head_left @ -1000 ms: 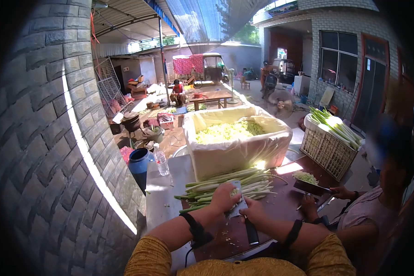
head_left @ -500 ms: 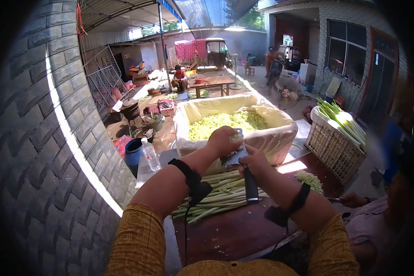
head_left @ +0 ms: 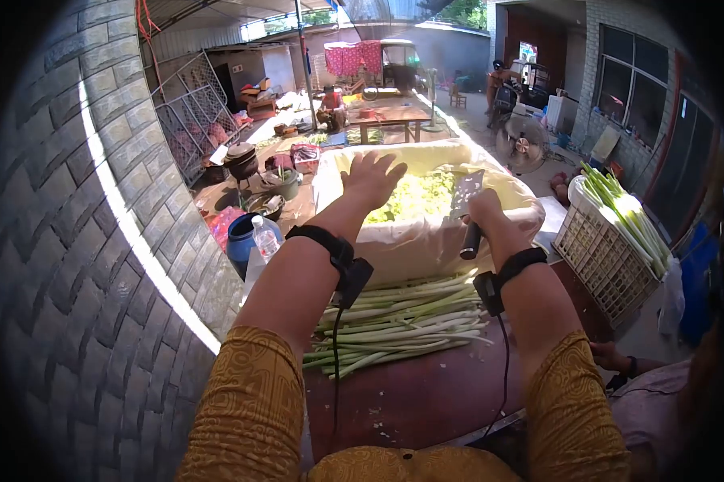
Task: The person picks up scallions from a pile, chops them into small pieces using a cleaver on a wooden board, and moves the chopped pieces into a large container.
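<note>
My left hand (head_left: pixel 372 181) is spread with nothing in it, over the left part of a cloth-lined bin (head_left: pixel 426 253). Chopped pale green pieces (head_left: pixel 417 197) lie inside the bin. At the bin's right side my right hand (head_left: pixel 484 210) is closed round a cleaver (head_left: pixel 466 194); its broad blade points up, with bits stuck to it, and the dark handle hangs below the fist. A bundle of long green stalks (head_left: pixel 410 317) lies on the dark red table (head_left: pixel 402 398) in front of the bin.
A plastic bottle (head_left: pixel 264 237) and a blue barrel (head_left: pixel 241 241) are at the left. On the right stands a crate (head_left: pixel 603 249) of long green stalks, with a co-worker's hand (head_left: pixel 609 356) below it. Further back are a fan (head_left: pixel 523 145), a wooden table (head_left: pixel 388 115) and people.
Both hands have moved forward from above the stalks to over the bin and apart. My left hand has opened and left the blade. The cleaver has swung right, blade raised.
</note>
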`<state>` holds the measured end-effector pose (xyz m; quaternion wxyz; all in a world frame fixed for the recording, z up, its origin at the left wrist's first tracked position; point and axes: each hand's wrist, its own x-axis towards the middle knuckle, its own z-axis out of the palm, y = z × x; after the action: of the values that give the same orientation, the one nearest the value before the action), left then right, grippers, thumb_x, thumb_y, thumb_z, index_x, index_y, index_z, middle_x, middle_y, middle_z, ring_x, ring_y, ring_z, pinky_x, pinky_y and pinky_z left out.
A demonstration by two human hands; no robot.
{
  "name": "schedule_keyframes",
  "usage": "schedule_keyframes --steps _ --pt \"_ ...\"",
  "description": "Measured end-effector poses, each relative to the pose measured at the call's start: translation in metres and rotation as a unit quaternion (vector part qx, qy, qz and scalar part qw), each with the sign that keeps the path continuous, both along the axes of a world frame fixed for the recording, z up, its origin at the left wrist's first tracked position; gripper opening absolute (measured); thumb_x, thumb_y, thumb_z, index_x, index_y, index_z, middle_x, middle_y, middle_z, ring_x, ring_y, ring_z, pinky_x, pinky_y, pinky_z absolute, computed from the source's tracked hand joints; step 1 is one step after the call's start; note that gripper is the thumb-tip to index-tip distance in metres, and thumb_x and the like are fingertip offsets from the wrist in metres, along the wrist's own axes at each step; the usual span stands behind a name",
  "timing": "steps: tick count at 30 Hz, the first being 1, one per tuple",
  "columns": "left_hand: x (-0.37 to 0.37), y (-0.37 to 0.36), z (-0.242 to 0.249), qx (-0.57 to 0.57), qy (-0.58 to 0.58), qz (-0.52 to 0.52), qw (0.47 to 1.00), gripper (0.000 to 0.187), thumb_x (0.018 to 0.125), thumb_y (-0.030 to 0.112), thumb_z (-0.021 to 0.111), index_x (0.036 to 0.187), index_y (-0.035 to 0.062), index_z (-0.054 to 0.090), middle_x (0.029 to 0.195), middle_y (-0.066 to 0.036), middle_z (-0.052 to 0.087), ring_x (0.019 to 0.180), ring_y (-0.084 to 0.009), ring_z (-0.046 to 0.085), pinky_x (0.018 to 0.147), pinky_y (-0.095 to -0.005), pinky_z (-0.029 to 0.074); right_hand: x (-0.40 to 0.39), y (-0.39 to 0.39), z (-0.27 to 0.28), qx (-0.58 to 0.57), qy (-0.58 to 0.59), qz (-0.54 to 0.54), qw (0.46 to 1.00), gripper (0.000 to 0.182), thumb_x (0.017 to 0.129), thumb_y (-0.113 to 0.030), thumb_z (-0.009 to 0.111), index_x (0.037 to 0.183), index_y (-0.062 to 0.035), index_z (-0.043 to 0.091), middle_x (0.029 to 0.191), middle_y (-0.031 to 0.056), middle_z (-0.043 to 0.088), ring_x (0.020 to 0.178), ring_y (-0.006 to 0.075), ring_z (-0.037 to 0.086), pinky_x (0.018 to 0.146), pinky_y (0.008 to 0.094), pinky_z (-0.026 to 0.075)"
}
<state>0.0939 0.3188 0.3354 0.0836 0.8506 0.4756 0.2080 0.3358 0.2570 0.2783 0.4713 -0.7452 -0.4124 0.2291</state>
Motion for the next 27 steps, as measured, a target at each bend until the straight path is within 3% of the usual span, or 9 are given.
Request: schedule_keyframes --steps 2,4,6,8,11,18,20,22,27 --pt "-0.009 0.023 -0.030 0.021 -0.105 -0.052 0.993 0.060 0.092 0.060 0.036 0.135 0.0194 0.047 0.140 -0.011 0.043 0.132 -0.0297 0.035 0.105 -0.0509 0.031 -0.005 -0.022 -0.002 0.101 0.174 0.008 0.979 0.019 0.079 0.003 0.047 0.094 0.0102 0.056 0.072 0.0173 0.060 0.046 0.0237 0.058 0.040 0.0338 0.047" --pt "-0.013 0.019 -0.040 0.008 -0.204 -0.111 0.973 0.062 0.092 0.059 0.037 0.129 0.0127 0.053 0.127 -0.016 0.055 0.124 -0.0306 0.045 0.102 -0.0422 0.036 -0.020 -0.051 0.005 0.105 0.147 0.036 0.983 0.019 0.078 0.004 0.046 0.093 0.0062 0.057 0.071 0.0135 0.059 0.047 0.0181 0.053 0.043 0.0290 0.045" --pt "-0.021 -0.022 -0.032 -0.052 -0.243 -0.133 0.959 0.058 0.094 0.053 0.038 0.117 0.0050 0.060 0.093 -0.016 0.068 0.090 -0.0277 0.064 0.086 -0.0378 0.047 -0.033 -0.078 0.004 0.114 0.179 0.082 0.974 0.022 0.080 0.003 0.047 0.099 0.0039 0.057 0.073 0.0112 0.060 0.048 0.0143 0.052 0.045 0.0273 0.045" --pt "-0.027 -0.042 -0.040 -0.118 -0.257 -0.170 0.944 0.051 0.096 0.043 0.048 0.123 0.0003 0.056 0.097 -0.010 0.067 0.082 -0.0144 0.063 0.076 -0.0269 0.049 -0.054 -0.116 0.004 0.103 0.237 0.095 0.961 0.026 0.081 0.003 0.047 0.106 0.0018 0.055 0.074 0.0099 0.061 0.049 0.0112 0.052 0.046 0.0267 0.046" --pt "-0.040 -0.094 -0.075 -0.194 -0.400 -0.219 0.868 0.032 0.094 0.012 0.048 0.123 0.0021 0.057 0.081 -0.005 0.061 0.068 -0.0095 0.056 0.067 -0.0236 0.049 -0.077 -0.176 -0.018 0.107 0.270 0.168 0.942 0.038 0.083 0.004 0.045 0.120 0.0021 0.051 0.079 0.0110 0.062 0.048 0.0091 0.051 0.044 0.0215 0.044" --pt "-0.118 -0.204 -0.198 -0.320 -0.228 -0.211 0.895 0.031 0.092 0.014 0.052 0.120 0.0034 0.060 0.068 0.000 0.056 0.057 -0.0076 0.048 0.055 -0.0223 0.041 -0.131 -0.314 -0.106 -0.039 0.263 0.143 0.953 0.065 0.077 0.008 0.051 0.140 0.0007 0.037 0.083 0.0076 0.060 0.047 0.0115 0.052 0.044 0.0233 0.043" --pt "-0.129 -0.219 -0.272 -0.130 -0.301 -0.276 0.904 0.033 0.089 0.021 0.059 0.117 0.0049 0.062 0.067 -0.003 0.058 0.059 -0.0093 0.049 0.058 -0.0243 0.043 -0.139 -0.344 -0.135 -0.060 0.257 0.125 0.957 0.066 0.076 0.009 0.051 0.140 0.0009 0.036 0.086 0.0079 0.060 0.048 0.0116 0.053 0.044 0.0234 0.043" --pt "-0.153 -0.247 -0.256 -0.365 -0.098 -0.142 0.915 0.044 0.083 0.031 0.067 0.120 0.0076 0.060 0.089 -0.009 0.065 0.081 -0.0161 0.059 0.075 -0.0302 0.047 -0.148 -0.367 -0.154 -0.070 0.246 0.099 0.962 0.066 0.076 0.010 0.050 0.140 0.0012 0.036 0.088 0.0079 0.061 0.049 0.0117 0.054 0.045 0.0236 0.044" --pt "-0.198 -0.292 -0.288 -0.160 0.058 -0.190 0.967 0.080 0.070 0.053 0.072 0.134 0.0128 0.046 0.140 -0.015 0.037 0.133 -0.0324 0.030 0.104 -0.0507 0.029 -0.142 -0.405 -0.213 -0.056 0.227 0.068 0.970 0.068 0.078 0.012 0.047 0.142 0.0048 0.027 0.105 0.0111 0.060 0.057 0.0123 0.055 0.046 0.0244 0.046"
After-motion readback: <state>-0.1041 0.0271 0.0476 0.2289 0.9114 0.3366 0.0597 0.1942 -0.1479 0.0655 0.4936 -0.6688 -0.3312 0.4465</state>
